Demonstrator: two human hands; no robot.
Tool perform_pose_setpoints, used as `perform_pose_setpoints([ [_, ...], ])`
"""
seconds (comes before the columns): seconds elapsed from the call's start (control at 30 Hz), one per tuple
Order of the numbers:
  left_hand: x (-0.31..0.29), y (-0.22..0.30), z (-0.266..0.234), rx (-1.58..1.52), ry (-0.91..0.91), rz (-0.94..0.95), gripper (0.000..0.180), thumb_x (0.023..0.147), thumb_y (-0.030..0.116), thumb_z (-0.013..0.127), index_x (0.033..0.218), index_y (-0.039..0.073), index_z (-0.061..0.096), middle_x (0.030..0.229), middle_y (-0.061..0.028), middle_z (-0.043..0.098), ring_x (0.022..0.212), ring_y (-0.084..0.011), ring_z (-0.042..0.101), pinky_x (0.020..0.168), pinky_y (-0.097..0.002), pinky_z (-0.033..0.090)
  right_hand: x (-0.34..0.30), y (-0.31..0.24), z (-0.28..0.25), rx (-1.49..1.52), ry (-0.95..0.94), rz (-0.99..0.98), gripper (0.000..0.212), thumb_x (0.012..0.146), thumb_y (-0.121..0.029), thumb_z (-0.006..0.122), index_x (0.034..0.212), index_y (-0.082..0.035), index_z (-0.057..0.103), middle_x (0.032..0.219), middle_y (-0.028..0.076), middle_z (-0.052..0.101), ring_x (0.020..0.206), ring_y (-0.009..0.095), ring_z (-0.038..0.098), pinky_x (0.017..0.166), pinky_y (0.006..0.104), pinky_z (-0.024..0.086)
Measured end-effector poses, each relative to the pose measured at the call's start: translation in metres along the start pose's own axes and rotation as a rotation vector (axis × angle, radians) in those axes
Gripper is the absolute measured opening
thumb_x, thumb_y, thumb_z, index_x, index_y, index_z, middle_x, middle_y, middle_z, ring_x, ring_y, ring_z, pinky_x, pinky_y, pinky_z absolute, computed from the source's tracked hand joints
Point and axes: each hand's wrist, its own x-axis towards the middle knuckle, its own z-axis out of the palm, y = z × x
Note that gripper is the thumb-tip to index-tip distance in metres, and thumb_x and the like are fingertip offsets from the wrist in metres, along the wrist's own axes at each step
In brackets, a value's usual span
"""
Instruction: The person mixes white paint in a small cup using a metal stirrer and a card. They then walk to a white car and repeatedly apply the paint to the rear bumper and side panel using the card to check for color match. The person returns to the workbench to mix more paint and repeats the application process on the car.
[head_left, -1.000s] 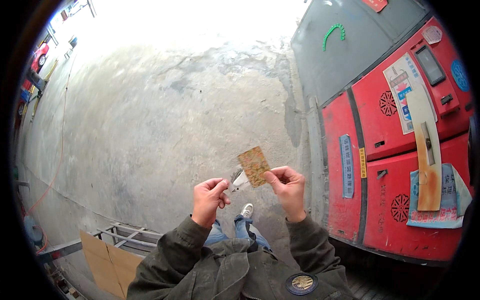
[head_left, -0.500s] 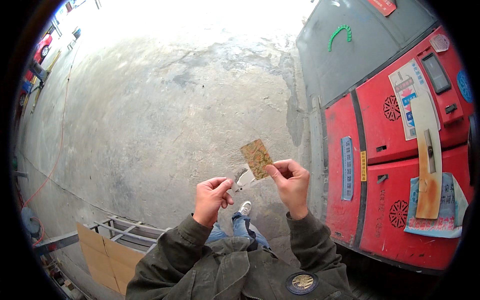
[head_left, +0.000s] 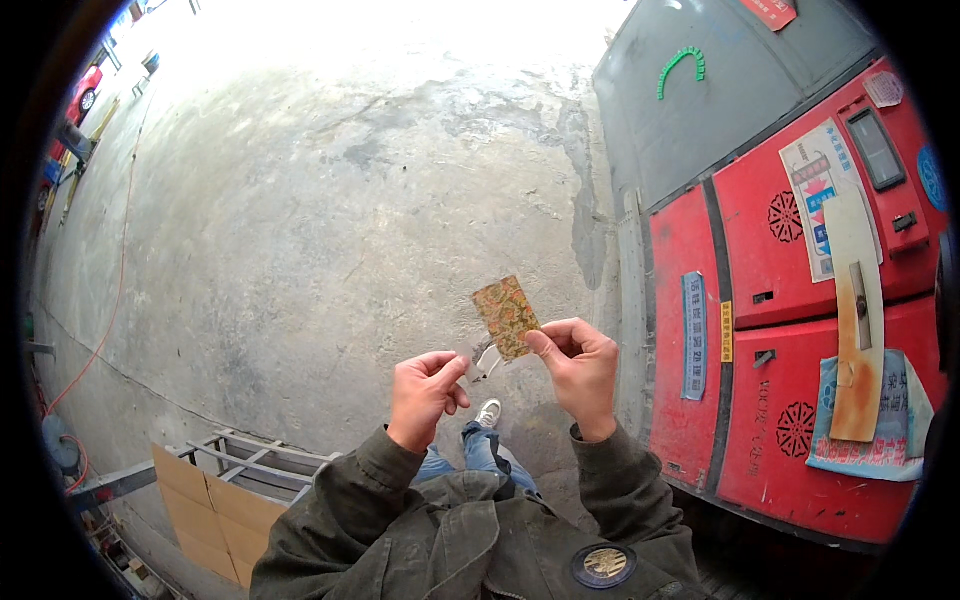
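Observation:
Between thumb and fingers of my right hand (head_left: 580, 376) is a thin rectangular card (head_left: 506, 316) with a mottled gold, brown and reddish pattern, tilted a little to the left. My left hand (head_left: 424, 398) pinches the left edge of a small white sheet with dark printing (head_left: 487, 364), either card or paper. The sheet reaches right, behind the lower left corner of the patterned card, which hides part of it. Whether the two pieces touch is hard to tell. Both hands are in front of my body, above the concrete floor.
To the right stands a red cabinet (head_left: 690, 240) with stickers and a long pale strip (head_left: 853, 330). A grey panel (head_left: 680, 110) adjoins it. At lower left are a metal frame (head_left: 250, 460) and cardboard (head_left: 205, 510). A red hose (head_left: 118, 290) crosses the floor.
The patterned card has shifted slightly left and covers more of the white sheet. Both hands keep their hold and have hardly moved.

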Motion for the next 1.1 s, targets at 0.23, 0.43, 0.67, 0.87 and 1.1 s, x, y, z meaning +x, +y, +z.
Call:
perform_pose_setpoints([
  [0.23,0.0,0.003,0.007,0.055,-0.007,0.014,0.019,0.086,0.012,0.063,0.092,-0.006,0.063,0.07,-0.0056,0.062,0.045,-0.0089,0.056,0.036,-0.0183,0.037,0.014,-0.002,0.003,-0.194,0.012,-0.038,0.011,0.078,-0.008,0.073,0.077,0.001,0.066,0.062,0.004,0.064,0.056,0.004,0.055,0.052,0.0206,0.044],
  [0.43,0.008,0.002,0.004,0.005,0.036,0.0,0.019,0.086,0.013,0.063,0.092,-0.006,0.063,0.072,-0.0052,0.062,0.045,-0.0092,0.056,0.036,-0.0186,0.037,0.003,-0.001,-0.006,-0.032,-0.029,0.032,0.011,0.078,-0.008,0.073,0.077,0.001,0.067,0.064,0.003,0.065,0.058,0.004,0.056,0.053,0.0204,0.045],
  [0.67,0.011,0.003,0.006,-0.107,-0.013,-0.031,0.019,0.086,0.013,0.064,0.092,-0.006,0.062,0.073,-0.0051,0.062,0.046,-0.0093,0.056,0.036,-0.0189,0.036,-0.006,0.012,0.005,-0.024,-0.007,0.076,0.012,0.079,-0.009,0.073,0.078,0.001,0.067,0.065,0.003,0.066,0.058,0.004,0.057,0.054,0.0205,0.045],
  [0.87,0.013,0.005,0.002,-0.148,-0.024,-0.039,0.019,0.086,0.013,0.064,0.093,-0.005,0.063,0.07,-0.0038,0.061,0.046,-0.009,0.056,0.036,-0.0188,0.036,0.004,0.018,-0.001,-0.082,0.038,0.06,0.014,0.078,-0.011,0.074,0.076,0.001,0.067,0.063,0.003,0.065,0.056,0.004,0.056,0.052,0.0204,0.044],
  [1.1,0.017,0.003,-0.003,-0.093,0.007,-0.003,0.019,0.086,0.013,0.063,0.093,-0.005,0.063,0.072,-0.0047,0.061,0.046,-0.01,0.057,0.035,-0.0189,0.036,0.021,0.028,-0.013,-0.021,0.052,0.084,0.013,0.078,-0.01,0.074,0.077,0.001,0.067,0.063,0.002,0.064,0.057,0.004,0.054,0.051,0.0194,0.042],
])
